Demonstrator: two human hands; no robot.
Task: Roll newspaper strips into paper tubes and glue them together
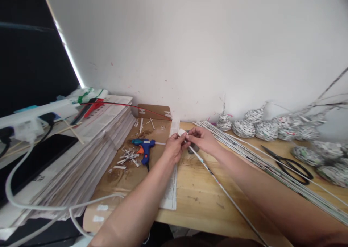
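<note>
My left hand [175, 146] pinches the upper end of a long, thin rolled-paper stick [223, 189], where a small white flap of paper [182, 132] shows. Close beside it, my right hand [200, 138] has its fingers closed on the same end. From my hands the stick slants down to the bottom right, between my forearms. A dark grey object [193, 148] is partly hidden under my right hand. Left of my hands, a blue glue gun [146, 151] lies on brown cardboard [108, 181] near small paper scraps [129, 157].
Many paper sticks [244, 151] lie diagonally at right, with black scissors [290, 167] beyond. Woven paper shapes [266, 130] line the wall. Stacked newspapers [89, 163], a black phone [40, 163], a white power strip [40, 113] and cables [40, 205] occupy the left.
</note>
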